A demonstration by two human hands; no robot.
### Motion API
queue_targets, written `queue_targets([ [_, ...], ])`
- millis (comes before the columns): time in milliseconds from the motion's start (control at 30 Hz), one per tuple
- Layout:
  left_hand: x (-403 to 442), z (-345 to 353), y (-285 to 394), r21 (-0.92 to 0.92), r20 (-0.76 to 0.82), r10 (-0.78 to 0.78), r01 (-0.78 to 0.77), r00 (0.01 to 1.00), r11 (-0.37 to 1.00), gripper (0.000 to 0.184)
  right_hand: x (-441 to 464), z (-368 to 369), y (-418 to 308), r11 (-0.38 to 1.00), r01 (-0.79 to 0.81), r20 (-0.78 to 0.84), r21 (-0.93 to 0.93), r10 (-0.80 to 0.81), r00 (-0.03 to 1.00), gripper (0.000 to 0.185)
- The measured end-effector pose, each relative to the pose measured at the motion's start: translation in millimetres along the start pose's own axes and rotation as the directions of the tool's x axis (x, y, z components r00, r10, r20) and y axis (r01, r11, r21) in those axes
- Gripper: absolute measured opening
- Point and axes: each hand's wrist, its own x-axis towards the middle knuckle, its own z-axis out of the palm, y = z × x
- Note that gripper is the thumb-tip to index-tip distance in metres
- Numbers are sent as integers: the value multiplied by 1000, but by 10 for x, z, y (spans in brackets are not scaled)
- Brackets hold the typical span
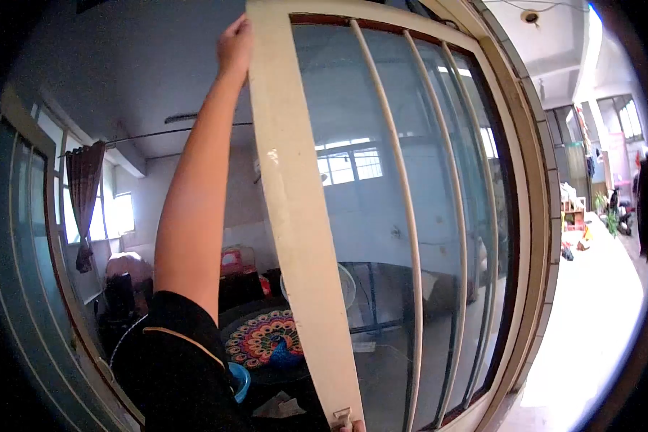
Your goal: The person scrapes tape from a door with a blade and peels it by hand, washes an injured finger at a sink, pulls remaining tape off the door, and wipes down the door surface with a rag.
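A cream-painted window sash (288, 187) with glass and several upright bars fills the middle of the view, swung at an angle to its frame. My left hand (235, 47) is raised high, its fingers closed round the top of the sash's outer edge. Near the bottom of that same edge is a small metal handle (343, 415). Only a bit of my right hand (349, 426) shows there, with fingers against the handle; the rest of it lies below the picture.
Another barred glass sash (18, 216) stands at the left. Inside the room are a dark curtain (85, 205), a round peacock-patterned mat (266, 340) and a blue basin (240, 381). A tiled wall edge (552, 216) borders the window frame; a bright passage (590, 309) lies at right.
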Motion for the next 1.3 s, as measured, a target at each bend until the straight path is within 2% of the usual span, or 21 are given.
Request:
queue_targets([
  [67, -23, -54, 69, 0, -21, 7, -7, 1000, 1000, 37, -16, 68, -7, 999, -4, -7, 37, 5, 1000, 59],
  [133, 12, -82, -64, -194, -3, -4, 3, 1000, 981, 34, 10, 13, 16, 997, -21, 12, 74, 20, 1000, 59],
  [167, 17, -100, -50, -196, 0, -7, 7, 1000, 981, 34, 109, -200, 83, 1000, 14, 87, 19, -15, 996, 59],
  [233, 17, -146, 9, -513, 57, -207, 206, 977, 833, 32, -117, 281, -20, 999, 35, 30, 27, -36, 999, 58],
  [267, 72, -158, 5, -511, 56, -206, 205, 977, 835, 32, -182, 459, -60, 998, 51, -19, 30, -51, 999, 57],
  [367, 360, -185, -110, -557, 113, -276, 291, 955, 778, 26, -94, 243, 2, 999, 49, -22, 7, -49, 999, 58],
  [433, 552, -245, -177, -585, 240, -406, 465, 882, 665, 21, -68, 184, 7, 998, 54, -15, -12, -54, 998, 58],
  [567, 482, -301, 17, -496, 340, -447, 561, 828, 662, 17, -55, 114, 9, 996, 53, 1, -69, -53, 999, 58],
  [800, 440, -293, 153, -351, 277, -492, 564, 825, 748, 17, -66, -153, 0, 937, 103, 32, -334, -97, 995, 59],
  [867, 486, -319, 151, -201, 367, -426, 517, 827, 832, 18, -31, -223, 15, 881, 136, 52, -454, -126, 991, 59],
  [1000, 524, -241, 46, -201, 328, -379, 455, 866, 867, 18, 71, -351, 45, 703, 223, 109, -675, -204, 973, 59],
  [1033, 467, -181, 77, -23, 148, -283, 290, 948, 957, 21, 102, -385, 52, 653, 245, 129, -716, -221, 967, 59],
  [1067, 390, -123, 140, 185, -12, -138, 137, 990, 973, 24, 131, -416, 54, 604, 266, 149, -751, -238, 960, 59],
  [1100, 325, -81, 211, 186, -14, -140, 140, 990, 972, 24, 158, -455, 57, 556, 288, 171, -779, -254, 952, 60],
  [1167, 188, -14, 315, 181, 75, 93, -105, 993, 978, 28, 213, -561, 82, 447, 338, 227, -828, -284, 932, 60],
  [1200, 176, -15, 267, 196, 72, 84, -97, 994, 976, 28, 251, -629, 99, 411, 365, 257, -836, -295, 920, 60],
  [1233, 162, -46, 210, 281, 164, 280, -317, 946, 906, 30, 242, -699, 86, 320, 358, 273, -877, -281, 920, 64],
  [1267, 129, -95, 124, 339, 277, 443, -518, 853, 785, 33, 221, -722, 64, 224, 352, 289, -909, -268, 919, 69],
  [1300, 96, -136, 69, 360, 272, 426, -502, 863, 786, 33, 198, -730, 39, 127, 345, 305, -930, -254, 918, 75],
])
